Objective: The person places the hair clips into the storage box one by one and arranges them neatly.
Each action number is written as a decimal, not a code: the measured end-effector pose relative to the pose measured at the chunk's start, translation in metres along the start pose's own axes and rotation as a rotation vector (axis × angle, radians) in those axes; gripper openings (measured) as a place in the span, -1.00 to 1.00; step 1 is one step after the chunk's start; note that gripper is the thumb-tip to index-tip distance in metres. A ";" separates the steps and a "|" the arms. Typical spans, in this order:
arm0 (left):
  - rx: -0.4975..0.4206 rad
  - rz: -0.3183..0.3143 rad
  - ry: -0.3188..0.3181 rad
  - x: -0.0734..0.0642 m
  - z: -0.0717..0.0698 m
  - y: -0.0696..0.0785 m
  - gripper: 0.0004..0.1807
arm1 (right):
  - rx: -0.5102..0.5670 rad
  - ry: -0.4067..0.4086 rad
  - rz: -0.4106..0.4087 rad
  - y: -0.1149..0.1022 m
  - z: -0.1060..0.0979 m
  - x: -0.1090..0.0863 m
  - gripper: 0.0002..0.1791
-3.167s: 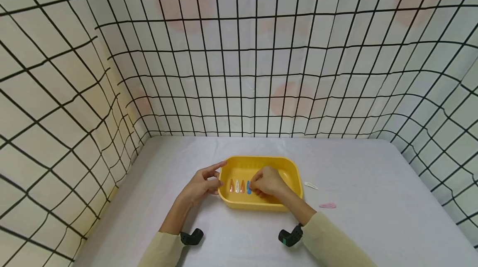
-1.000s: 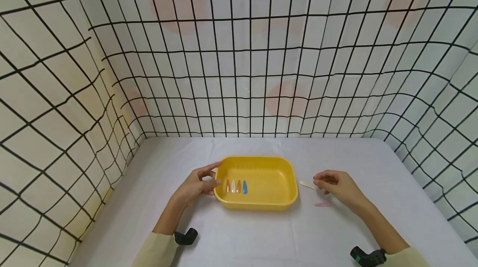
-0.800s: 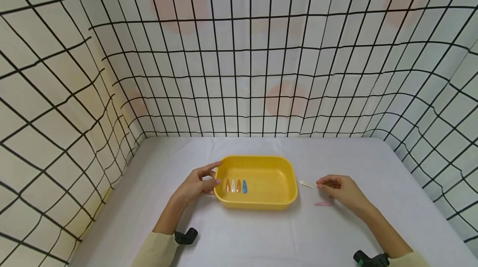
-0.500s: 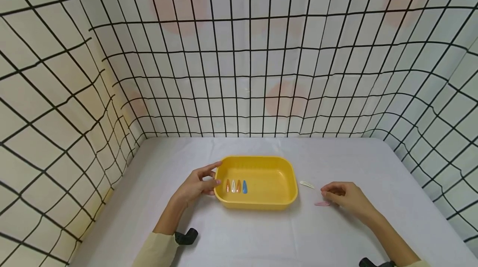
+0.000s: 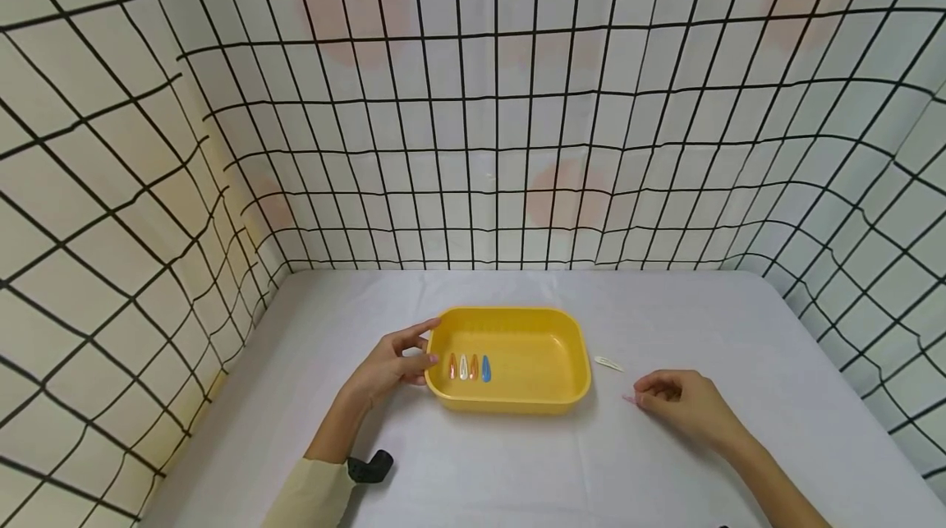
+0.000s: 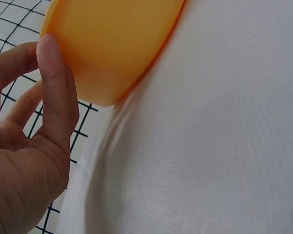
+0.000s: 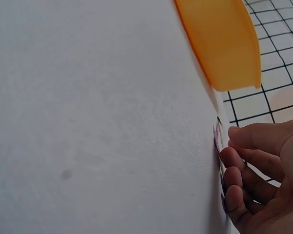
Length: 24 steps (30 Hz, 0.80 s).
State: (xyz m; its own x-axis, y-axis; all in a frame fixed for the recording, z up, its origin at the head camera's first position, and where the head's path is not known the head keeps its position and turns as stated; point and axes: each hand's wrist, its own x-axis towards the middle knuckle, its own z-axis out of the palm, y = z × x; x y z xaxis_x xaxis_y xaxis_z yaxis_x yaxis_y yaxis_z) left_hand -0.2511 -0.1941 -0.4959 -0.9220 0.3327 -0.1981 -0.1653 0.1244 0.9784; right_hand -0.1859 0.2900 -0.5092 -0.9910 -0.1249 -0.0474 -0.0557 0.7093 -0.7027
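Note:
My left hand [image 5: 388,361] holds the left end of a yellow tray [image 5: 547,407], its index finger and thumb at the rim. In the left wrist view, that hand [image 6: 44,131] lies against the tray's outer wall [image 6: 100,83]. Inside the tray, a blue snap hair clip [image 5: 485,369] ends a short row with two orange clips [image 5: 474,367] and a white one [image 5: 463,367]. My right hand [image 5: 687,406] pinches a pink snap hair clip [image 5: 629,399] right of the tray; its fingers hide most of it. The right wrist view shows the clip [image 7: 217,138] at the fingertips.
A white hair clip [image 5: 609,364] lies on the white-covered table [image 5: 517,470] between the tray and my right hand. A white cloth wall with a black grid [image 5: 480,126] rises behind and at both sides. A black wrist camera [image 5: 371,467] sits at my left wrist.
My right hand has left the tray, where the blue clip now lies, and come down on the pink clip, whose visible tip has tilted. My left hand keeps its hold on the tray.

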 end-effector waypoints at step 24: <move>-0.032 0.003 -0.016 0.000 -0.001 0.001 -0.27 | -0.084 0.064 0.019 -0.017 0.005 -0.004 -0.87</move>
State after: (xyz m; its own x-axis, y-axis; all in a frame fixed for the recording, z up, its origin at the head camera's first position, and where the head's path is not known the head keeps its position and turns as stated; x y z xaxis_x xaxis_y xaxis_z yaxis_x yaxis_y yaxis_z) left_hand -0.2516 -0.1950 -0.4951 -0.9168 0.3482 -0.1953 -0.1734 0.0933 0.9804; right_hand -0.1803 0.2757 -0.5006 -0.9976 -0.0682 -0.0135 -0.0437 0.7670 -0.6402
